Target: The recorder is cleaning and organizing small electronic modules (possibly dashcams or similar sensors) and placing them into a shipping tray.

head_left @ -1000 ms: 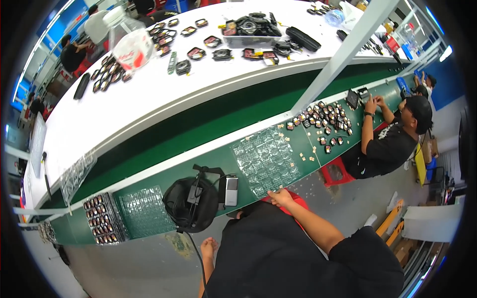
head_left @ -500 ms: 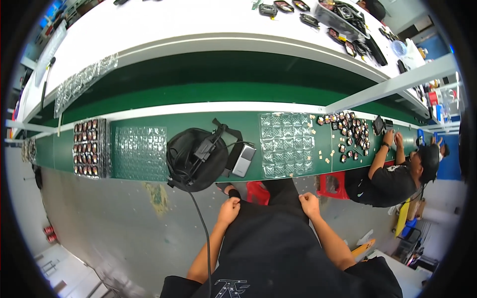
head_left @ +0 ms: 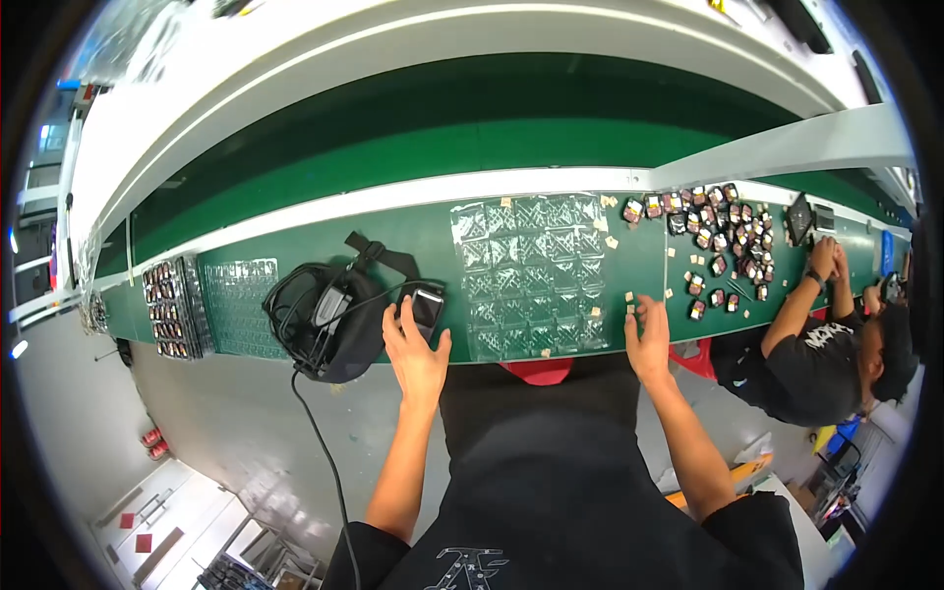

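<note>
At the near edge of the green bench my left hand (head_left: 417,366) is open, fingers spread. Its fingertips overlap a silver-and-black box-shaped device (head_left: 427,307); I cannot tell whether they touch it. My right hand (head_left: 649,346) is also open, by the bench edge to the right, fingers slightly bent beside a few small pale squares (head_left: 630,297). Between the hands lies a clear plastic blister tray (head_left: 531,275) with rows of pockets. Black headgear (head_left: 334,315) with straps and a cable rests just left of the device.
Several small dark parts (head_left: 723,241) are scattered to the right, where a person in black (head_left: 801,364) sits at the bench. Filled trays (head_left: 175,307) are stacked at the left beside another clear tray (head_left: 241,305). A white frame bar (head_left: 777,157) slants above the right side.
Both hands have risen from my lap to the bench edge and opened. My view has come closer to the bench, and a red stool shows beneath me.
</note>
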Demonstrator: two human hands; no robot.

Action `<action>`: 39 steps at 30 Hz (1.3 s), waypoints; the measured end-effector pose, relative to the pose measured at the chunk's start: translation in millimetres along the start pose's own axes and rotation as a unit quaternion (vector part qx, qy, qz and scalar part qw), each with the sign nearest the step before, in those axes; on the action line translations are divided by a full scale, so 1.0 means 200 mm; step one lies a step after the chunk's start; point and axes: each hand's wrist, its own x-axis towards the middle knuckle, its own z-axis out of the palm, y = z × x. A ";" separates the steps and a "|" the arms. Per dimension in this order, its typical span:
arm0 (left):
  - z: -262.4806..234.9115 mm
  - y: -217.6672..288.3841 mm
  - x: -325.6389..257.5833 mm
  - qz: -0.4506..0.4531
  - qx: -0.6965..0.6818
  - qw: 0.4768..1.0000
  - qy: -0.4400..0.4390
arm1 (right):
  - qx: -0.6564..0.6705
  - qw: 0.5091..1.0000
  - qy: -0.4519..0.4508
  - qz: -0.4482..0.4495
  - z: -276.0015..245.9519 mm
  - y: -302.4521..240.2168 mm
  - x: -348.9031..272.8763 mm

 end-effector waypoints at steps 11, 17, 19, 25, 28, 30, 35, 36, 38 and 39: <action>0.19 -0.02 0.05 -0.016 0.062 0.996 0.057 | -0.003 0.990 0.093 -0.101 0.29 0.28 -0.03; 0.24 -0.04 0.04 0.038 0.065 0.982 0.171 | 0.003 0.986 0.116 -0.121 0.30 0.28 -0.03; 0.27 -0.04 0.02 0.003 0.050 0.987 0.150 | 0.015 0.985 0.131 -0.109 0.30 0.26 -0.03; 0.32 -0.09 -0.33 0.154 0.015 0.917 0.367 | 0.078 0.957 0.181 -0.211 0.33 0.16 -0.04; 0.60 -0.15 -0.67 0.216 -0.148 0.902 0.342 | 0.018 0.946 0.219 -0.237 0.22 0.25 -0.08; 0.74 -0.20 -0.87 0.223 -0.149 0.919 0.288 | -0.015 0.935 0.253 -0.246 0.16 0.29 -0.10; 1.03 -0.42 -1.13 0.022 -0.155 0.982 0.107 | -0.240 0.917 0.298 -0.113 0.11 0.47 0.01; 1.07 -0.47 -1.12 -0.007 -0.147 0.984 0.104 | -0.276 0.911 0.286 -0.107 0.12 0.51 0.04; 1.10 -0.58 -1.05 -0.018 -0.107 0.986 0.124 | -0.270 0.925 0.245 -0.110 0.15 0.52 0.03; 1.10 -0.62 -0.97 -0.009 -0.082 0.988 0.133 | -0.265 0.935 0.208 -0.108 0.15 0.51 0.04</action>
